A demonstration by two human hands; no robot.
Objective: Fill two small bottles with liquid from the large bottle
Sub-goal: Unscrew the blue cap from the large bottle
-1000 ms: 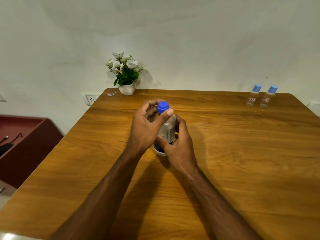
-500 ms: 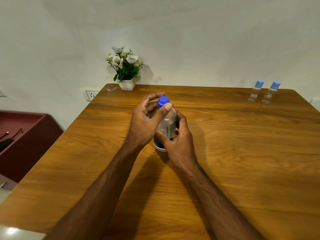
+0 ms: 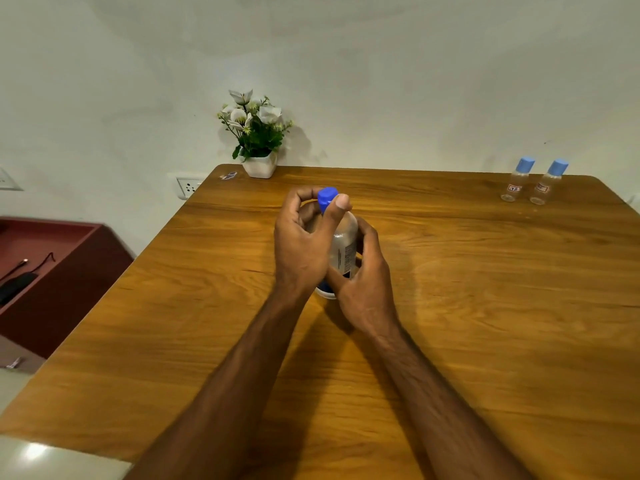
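The dark blue screw cap [image 3: 327,197] is pinched by the left hand [image 3: 301,242]. The large clear plastic bottle [image 3: 343,245], upright mid-way along the wooden table [image 3: 485,306], is gripped by the right hand [image 3: 363,282]. Two small clear blue-capped bottles [image 3: 533,181] are stood at the far right corner, capped.

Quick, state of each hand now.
Left hand: pinches the blue cap.
Right hand: grips the large bottle.

left hand [image 3: 301,244] pinches the blue cap [image 3: 327,197], right hand [image 3: 363,275] grips the large clear plastic bottle [image 3: 343,247] upright on the wooden table [image 3: 485,289].
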